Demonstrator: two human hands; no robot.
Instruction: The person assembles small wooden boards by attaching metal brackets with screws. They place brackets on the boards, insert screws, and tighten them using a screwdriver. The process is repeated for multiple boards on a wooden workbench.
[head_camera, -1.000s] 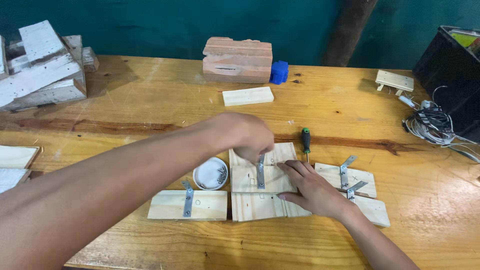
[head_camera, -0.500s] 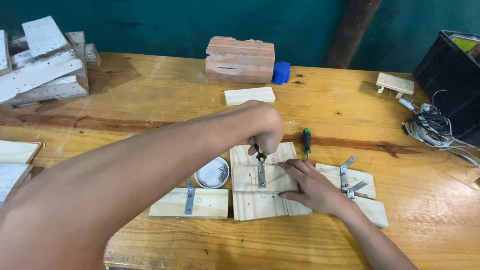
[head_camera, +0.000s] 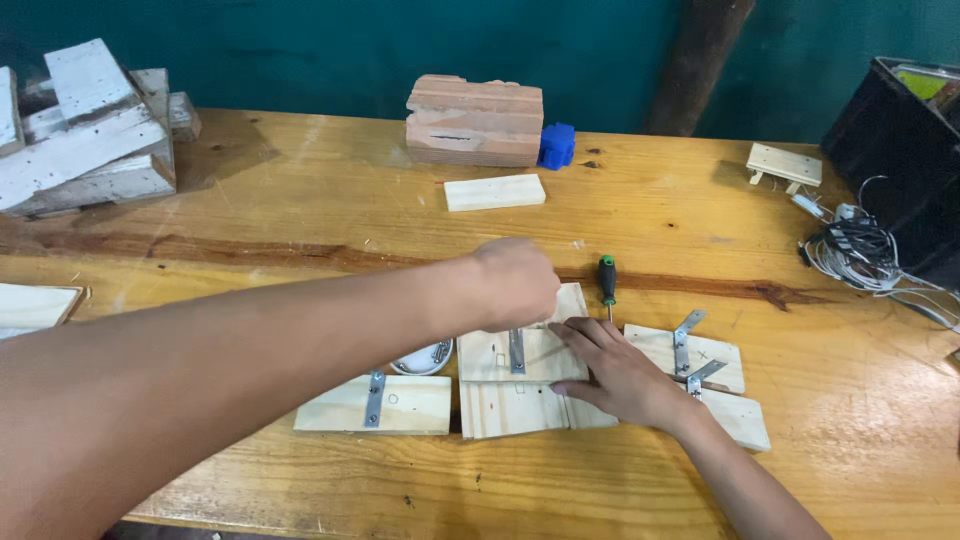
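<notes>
- Across the whole view I see the wooden table (head_camera: 700, 210), with a stack of white-painted boards (head_camera: 85, 140) at its far left corner.
- Near its front edge lies the pale wood panel (head_camera: 520, 385), flat, with a metal bracket (head_camera: 517, 350) on its upper half.
- My right hand (head_camera: 620, 375) lies flat and open on the panel's right side, fingers spread, pressing down and gripping nothing.
- My left hand (head_camera: 515, 280) hovers curled over the bracket; I cannot tell whether it pinches anything.
- Just beyond the panel rests a green-handled screwdriver (head_camera: 607, 280).
- Just left of the panel sits a small round dish (head_camera: 420, 358) of screws.
</notes>
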